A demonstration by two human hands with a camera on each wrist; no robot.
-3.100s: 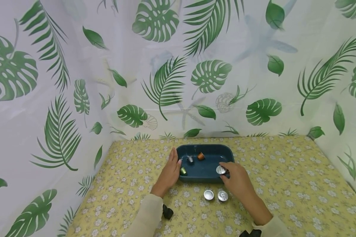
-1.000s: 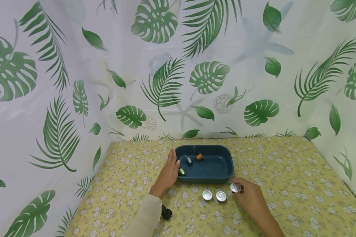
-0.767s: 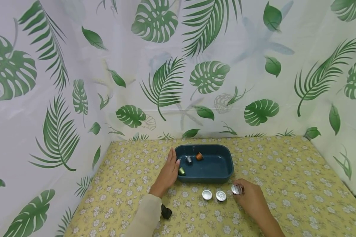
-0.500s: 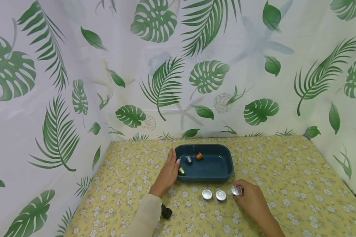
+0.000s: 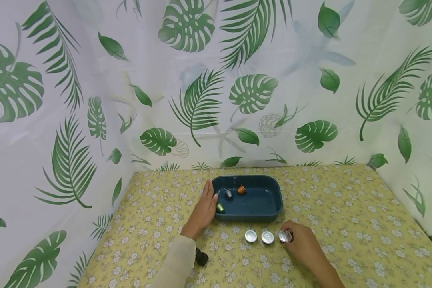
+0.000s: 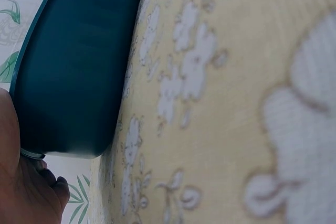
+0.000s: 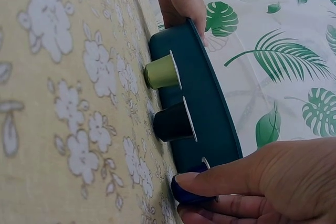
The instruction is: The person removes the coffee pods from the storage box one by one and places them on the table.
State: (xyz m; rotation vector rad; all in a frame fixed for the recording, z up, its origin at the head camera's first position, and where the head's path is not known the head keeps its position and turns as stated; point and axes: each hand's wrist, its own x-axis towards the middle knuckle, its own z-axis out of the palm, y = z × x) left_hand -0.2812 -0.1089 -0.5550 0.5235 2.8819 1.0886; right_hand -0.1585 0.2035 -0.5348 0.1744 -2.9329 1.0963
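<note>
In the head view my left hand (image 5: 203, 209) holds the left end of a dark blue rectangular dish (image 5: 273, 216), its thumb over the rim and fingers along the outside. My right hand (image 5: 302, 242) pinches a coffee capsule (image 5: 285, 236), foil lid up, at the cloth in front of the dish. The right wrist view shows this capsule (image 7: 185, 191) as dark blue. Left of it stand a black capsule (image 7: 172, 123) and a green capsule (image 7: 161, 72), lids up in a row. Inside the dish lie a green capsule (image 5: 220, 208), a grey capsule (image 5: 229, 195) and an orange capsule (image 5: 241, 189).
A yellow flowered cloth (image 5: 158, 224) covers the table. Behind it and at the sides hangs a white sheet (image 5: 216, 152) with green leaf prints. A black strap piece (image 5: 201, 257) sits at the left wrist.
My right hand has brought the capsule out of the dish and down to the cloth, beside the other two. In the last half second it moved slightly nearer them. My left hand stays on the dish.
</note>
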